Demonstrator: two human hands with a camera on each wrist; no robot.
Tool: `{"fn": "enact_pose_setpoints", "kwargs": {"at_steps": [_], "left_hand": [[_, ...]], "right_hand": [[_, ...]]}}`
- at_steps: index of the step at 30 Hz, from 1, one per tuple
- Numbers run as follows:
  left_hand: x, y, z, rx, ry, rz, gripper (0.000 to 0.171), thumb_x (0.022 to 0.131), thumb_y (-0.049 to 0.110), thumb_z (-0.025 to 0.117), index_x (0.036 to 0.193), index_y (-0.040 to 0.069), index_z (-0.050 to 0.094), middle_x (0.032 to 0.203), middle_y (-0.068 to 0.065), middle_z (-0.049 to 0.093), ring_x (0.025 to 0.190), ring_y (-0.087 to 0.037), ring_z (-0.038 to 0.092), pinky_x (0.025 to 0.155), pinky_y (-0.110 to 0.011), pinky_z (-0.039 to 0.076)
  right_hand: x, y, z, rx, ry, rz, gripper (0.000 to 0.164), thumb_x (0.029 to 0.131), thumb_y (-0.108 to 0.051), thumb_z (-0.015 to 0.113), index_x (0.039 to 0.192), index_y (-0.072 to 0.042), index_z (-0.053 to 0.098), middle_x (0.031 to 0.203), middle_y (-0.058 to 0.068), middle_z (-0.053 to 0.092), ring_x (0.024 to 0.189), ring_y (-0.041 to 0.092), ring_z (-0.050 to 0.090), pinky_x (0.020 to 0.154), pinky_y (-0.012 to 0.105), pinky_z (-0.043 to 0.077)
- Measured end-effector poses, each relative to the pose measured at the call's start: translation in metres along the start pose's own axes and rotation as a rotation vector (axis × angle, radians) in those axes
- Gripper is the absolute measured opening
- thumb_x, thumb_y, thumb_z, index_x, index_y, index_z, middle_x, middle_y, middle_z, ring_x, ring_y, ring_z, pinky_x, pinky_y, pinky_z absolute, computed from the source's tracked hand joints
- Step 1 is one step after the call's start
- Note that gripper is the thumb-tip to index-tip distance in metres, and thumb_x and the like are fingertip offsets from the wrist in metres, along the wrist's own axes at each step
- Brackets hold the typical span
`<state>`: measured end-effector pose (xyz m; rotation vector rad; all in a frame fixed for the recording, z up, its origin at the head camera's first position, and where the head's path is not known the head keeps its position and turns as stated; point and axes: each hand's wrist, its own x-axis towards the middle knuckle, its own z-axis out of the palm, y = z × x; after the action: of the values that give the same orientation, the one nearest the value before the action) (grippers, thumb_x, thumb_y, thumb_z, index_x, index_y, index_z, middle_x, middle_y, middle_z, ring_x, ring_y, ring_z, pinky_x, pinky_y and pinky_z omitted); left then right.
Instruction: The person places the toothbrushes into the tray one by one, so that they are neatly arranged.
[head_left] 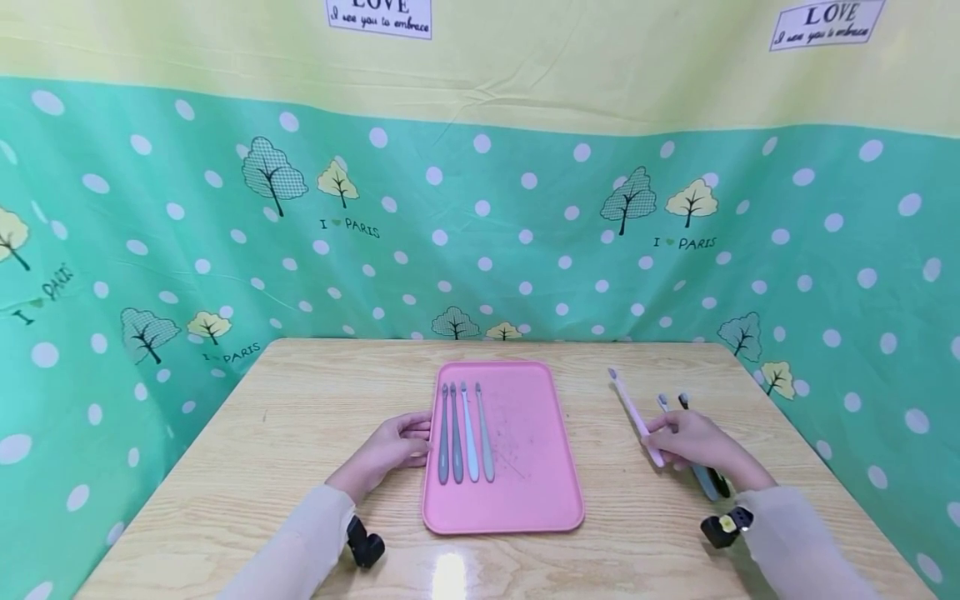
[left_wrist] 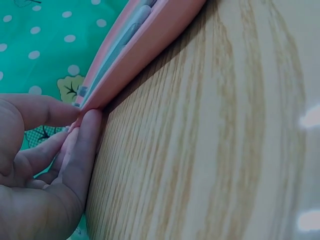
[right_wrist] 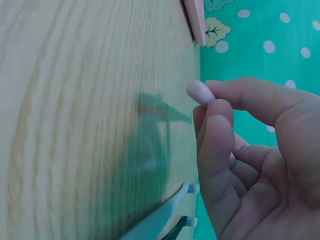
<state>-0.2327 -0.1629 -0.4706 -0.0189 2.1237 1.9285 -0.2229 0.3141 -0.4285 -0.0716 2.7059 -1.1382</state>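
My right hand (head_left: 686,437) pinches a pink toothbrush (head_left: 633,410) near its handle end, bristles pointing away. In the right wrist view, thumb and fingertips meet around the rounded handle end (right_wrist: 201,93). Beneath that hand a light blue toothbrush (head_left: 703,481) and a black toothbrush (head_left: 721,484) lie on the table, partly hidden by it. My left hand (head_left: 392,444) holds the left rim of a pink tray (head_left: 517,510), thumb and fingers at its edge (left_wrist: 145,55). Several toothbrushes lie side by side in the tray's left half: two dark grey (head_left: 457,442), one pale blue (head_left: 469,437), one grey-green (head_left: 485,437).
A wood-grain table (head_left: 330,375) carries everything. Behind it and at both sides hangs a green and yellow curtain (head_left: 510,208) with dots and trees. Black cameras sit on the left wrist (head_left: 364,543) and right wrist (head_left: 726,527).
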Motion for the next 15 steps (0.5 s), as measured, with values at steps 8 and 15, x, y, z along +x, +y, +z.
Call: {"fn": "enact_pose_setpoints", "kwargs": {"at_steps": [8,15], "left_hand": [[0.001,-0.001,0.0,-0.024,-0.008,0.004,0.06,0.089,-0.008,0.061,0.146,-0.003,0.044,0.131,-0.02,0.055,0.11,-0.026,0.062,0.089,-0.038,0.06],[0.001,-0.001,0.001,-0.027,-0.003,0.01,0.059,0.089,-0.009,0.06,0.146,-0.005,0.045,0.13,-0.021,0.054,0.11,-0.027,0.062,0.089,-0.038,0.06]], "right_hand": [[0.004,-0.006,0.008,0.096,-0.061,-0.013,0.042,0.093,-0.02,0.07,0.122,0.01,0.06,0.075,0.008,0.063,0.065,0.018,0.059,0.053,0.028,0.056],[0.007,-0.013,0.015,0.139,-0.083,-0.025,0.043,0.093,-0.018,0.07,0.123,0.011,0.058,0.073,0.008,0.062,0.063,0.016,0.058,0.052,0.028,0.057]]}}
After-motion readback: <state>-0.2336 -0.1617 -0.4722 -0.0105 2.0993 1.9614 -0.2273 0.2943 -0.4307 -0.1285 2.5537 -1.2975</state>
